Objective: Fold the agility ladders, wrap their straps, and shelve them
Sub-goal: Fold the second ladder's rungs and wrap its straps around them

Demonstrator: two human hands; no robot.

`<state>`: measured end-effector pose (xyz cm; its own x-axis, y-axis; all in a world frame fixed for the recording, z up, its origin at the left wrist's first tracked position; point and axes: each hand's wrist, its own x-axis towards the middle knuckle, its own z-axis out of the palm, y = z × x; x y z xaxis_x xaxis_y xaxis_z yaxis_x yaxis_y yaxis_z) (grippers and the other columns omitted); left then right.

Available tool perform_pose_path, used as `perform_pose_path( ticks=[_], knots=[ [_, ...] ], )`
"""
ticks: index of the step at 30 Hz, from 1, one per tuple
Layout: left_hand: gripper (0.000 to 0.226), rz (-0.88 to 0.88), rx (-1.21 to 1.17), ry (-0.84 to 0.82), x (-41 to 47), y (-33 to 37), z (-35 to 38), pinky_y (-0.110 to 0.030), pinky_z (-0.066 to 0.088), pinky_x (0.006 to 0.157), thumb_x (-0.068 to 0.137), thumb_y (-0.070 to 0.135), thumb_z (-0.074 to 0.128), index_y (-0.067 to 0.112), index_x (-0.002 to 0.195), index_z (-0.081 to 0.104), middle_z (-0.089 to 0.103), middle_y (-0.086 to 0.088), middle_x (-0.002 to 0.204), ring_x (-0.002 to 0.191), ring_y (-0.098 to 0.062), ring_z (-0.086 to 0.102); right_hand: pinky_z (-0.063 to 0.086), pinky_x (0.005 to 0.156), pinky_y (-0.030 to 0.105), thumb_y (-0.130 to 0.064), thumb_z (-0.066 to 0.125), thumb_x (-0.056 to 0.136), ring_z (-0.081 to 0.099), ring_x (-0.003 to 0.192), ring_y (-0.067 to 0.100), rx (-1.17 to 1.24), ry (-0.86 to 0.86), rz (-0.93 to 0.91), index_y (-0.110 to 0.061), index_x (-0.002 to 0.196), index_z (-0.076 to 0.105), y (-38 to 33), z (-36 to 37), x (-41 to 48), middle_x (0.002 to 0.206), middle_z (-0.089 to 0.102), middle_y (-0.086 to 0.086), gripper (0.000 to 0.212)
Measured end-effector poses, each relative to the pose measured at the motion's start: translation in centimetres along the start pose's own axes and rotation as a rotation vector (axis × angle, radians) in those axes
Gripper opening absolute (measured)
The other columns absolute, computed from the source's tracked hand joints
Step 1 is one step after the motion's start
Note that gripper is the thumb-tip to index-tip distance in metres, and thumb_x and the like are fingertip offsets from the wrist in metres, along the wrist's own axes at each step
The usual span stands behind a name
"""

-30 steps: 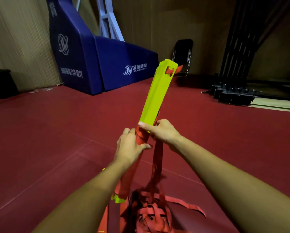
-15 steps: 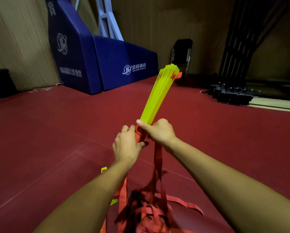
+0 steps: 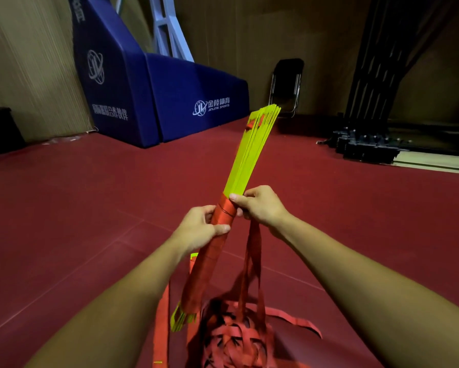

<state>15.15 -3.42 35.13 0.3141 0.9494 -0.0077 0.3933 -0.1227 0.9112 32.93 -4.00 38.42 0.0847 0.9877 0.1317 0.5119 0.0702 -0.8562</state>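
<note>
Mid-wrap! Gripping the folded ladder (image 3: 249, 155) in the left hand (image 3: 200, 231), fingers (image 3: 208, 210) curled; pinching the loose strap (image 3: 253, 248) in the right hand (image 3: 261, 208). Next, likely another taut turn, farther along.

The ladder rungs (image 3: 252, 152) are flat, bright yellow strips, stacked into one long bundle. The bundle is tilted in the air, with its top end leaning away and fanned out a little. The red strap (image 3: 212, 251) is wound tight around its lower half, and the yellow tips stick out at the bottom. The left hand (image 3: 199, 229) grips the wrapped part. The right hand (image 3: 260, 205) pinches the strap at the top of the wrap. More strap hangs down to a loose heap (image 3: 233, 343) on the floor (image 3: 63, 208), well away from its far edge. The heap is blurry and looks tangled.
</note>
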Motion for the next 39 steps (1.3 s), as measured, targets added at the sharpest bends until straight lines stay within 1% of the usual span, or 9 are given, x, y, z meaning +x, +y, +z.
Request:
perform_pose_path(
  ticks=[4,8,15,21,27,32,35,37,39],
  knots=[
    [0.065,0.07,0.411,0.162,0.1,-0.3,0.3,-0.042,0.055,0.083,0.049,0.063,0.072,0.027,0.103,0.07,0.072,0.004,0.09,0.087,-0.021,0.07,0.042,0.058,0.028,-0.062,0.069,0.079,0.056,0.051,0.009,-0.085,0.01,0.026,-0.013,0.056,0.068,-0.6,0.3,-0.3,0.061,0.071,0.003,0.054],
    [0.064,0.111,0.652,0.306,-0.1,0.4,1.5,-0.041,0.05,0.079,0.062,0.06,0.084,0.023,0.106,0.057,0.052,-0.001,0.095,0.098,-0.032,0.061,0.042,0.061,0.031,-0.066,0.068,0.078,0.064,0.066,0.022,-0.136,0.147,0.049,-0.015,0.053,0.064,-0.6,0.9,-0.2,0.057,0.065,0.003,0.056],
    [0.07,0.072,0.151,0.038,1.4,-0.3,0.2,-0.048,0.054,0.093,0.052,0.063,0.071,0.023,0.11,0.067,0.075,0.0,0.1,0.098,-0.022,0.071,0.045,0.061,0.039,-0.051,0.067,0.087,0.054,0.055,0.014,0.004,0.102,-0.114,-0.007,0.064,0.064,0.0,0.3,0.5,0.056,0.063,-0.003,0.049],
    [0.044,0.149,0.458,0.309,0.7,-0.7,0.7,-0.037,0.049,0.066,0.066,0.059,0.079,0.028,0.083,0.052,0.066,0.01,0.073,0.08,-0.025,0.067,0.037,0.052,0.026,-0.056,0.069,0.083,0.049,0.042,0.002,-0.092,0.088,-0.024,-0.014,0.053,0.061,-0.2,0.1,0.2,0.042,0.057,-0.007,0.052],
    [0.042,0.15,0.644,0.387,-0.2,0.3,1.7,-0.038,0.046,0.068,0.075,0.056,0.073,0.033,0.089,0.04,0.067,0.0,0.094,0.094,-0.036,0.065,0.047,0.065,0.035,-0.065,0.067,0.079,0.064,0.065,0.023,-0.075,0.159,-0.001,-0.012,0.058,0.063,-0.4,0.7,0.2,0.06,0.067,0.006,0.058],
    [0.042,0.04,0.072,-0.03,0.3,1.3,1.3,-0.033,0.048,0.079,0.067,0.03,0.067,0.037,0.108,0.062,0.068,0.004,0.092,0.085,-0.018,0.062,0.039,0.063,0.031,-0.049,0.065,0.089,0.054,0.055,0.015,0.062,0.08,-0.004,-0.015,0.054,0.061,-0.4,0.0,0.7,0.055,0.062,-0.001,0.049],
    [0.038,0.042,-0.035,-0.085,0.9,0.6,1.2,-0.034,0.049,0.089,0.077,0.012,0.073,0.032,0.109,0.067,0.07,-0.002,0.108,0.094,-0.017,0.061,0.035,0.06,0.031,-0.046,0.066,0.09,0.048,0.052,0.015,0.079,0.013,-0.013,-0.015,0.055,0.062,0.0,-0.5,0.8,0.052,0.059,-0.001,0.047],
    [0.046,0.056,0.055,-0.007,1.5,-0.5,1.2,-0.042,0.054,0.097,0.069,0.034,0.083,0.031,0.113,0.07,0.074,0.001,0.112,0.1,-0.022,0.068,0.034,0.057,0.03,-0.043,0.068,0.089,0.045,0.048,0.013,0.082,-0.005,-0.034,-0.015,0.054,0.062,0.1,-0.7,0.9,0.045,0.054,-0.005,0.045],
    [0.052,0.065,0.194,0.082,1.3,-0.6,1.3,-0.039,0.056,0.085,0.06,0.051,0.085,0.035,0.108,0.071,0.076,0.005,0.097,0.092,-0.022,0.07,0.034,0.053,0.026,-0.039,0.07,0.089,0.043,0.042,0.008,0.046,-0.005,-0.048,-0.015,0.054,0.061,-0.1,-0.8,1.0,0.039,0.052,-0.007,0.043]
  ],
)
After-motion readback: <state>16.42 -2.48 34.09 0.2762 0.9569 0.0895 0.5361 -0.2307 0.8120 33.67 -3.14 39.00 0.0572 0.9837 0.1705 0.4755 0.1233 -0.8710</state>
